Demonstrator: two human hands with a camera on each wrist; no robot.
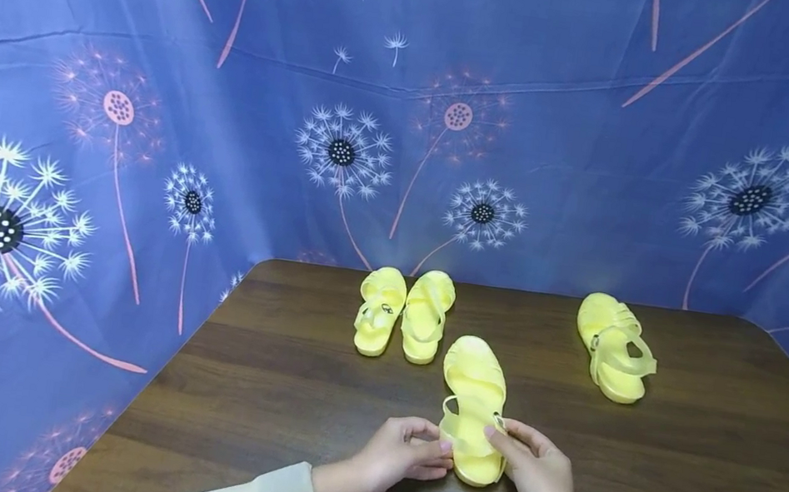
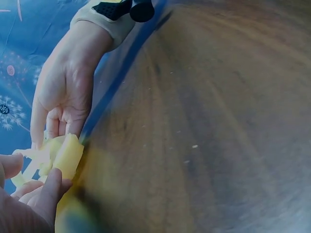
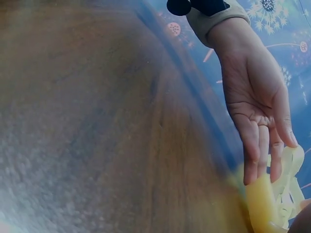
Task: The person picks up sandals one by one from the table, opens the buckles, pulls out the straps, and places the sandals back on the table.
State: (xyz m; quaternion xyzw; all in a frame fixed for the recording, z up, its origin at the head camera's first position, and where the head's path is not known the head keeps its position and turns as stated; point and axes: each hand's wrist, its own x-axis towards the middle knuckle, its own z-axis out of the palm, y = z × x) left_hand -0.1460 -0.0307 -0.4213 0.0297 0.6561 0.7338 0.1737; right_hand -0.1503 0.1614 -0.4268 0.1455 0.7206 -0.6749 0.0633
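Observation:
A pale yellow sandal [image 1: 475,375] lies on the brown wooden table in front of me, toe pointing away, its heel end toward my body. My left hand [image 1: 383,459] holds it at the left side near the heel, with thumb and fingers at the strap. On the opposite side my right hand [image 1: 543,481] grips the sandal by the buckle, thumb over the strap. The left wrist view shows the sandal's heel [image 2: 69,156] between both hands. In the right wrist view the heel [image 3: 261,204] is beneath fingertips, and part of the sandal is cut off.
Two matching yellow sandals, a left one [image 1: 379,311] and a right one [image 1: 426,318], stand side by side farther back. Another yellow sandal [image 1: 613,348] stands at the back right of the table [image 1: 255,378]. A blue dandelion-print cloth [image 1: 557,218] hangs behind and at the sides.

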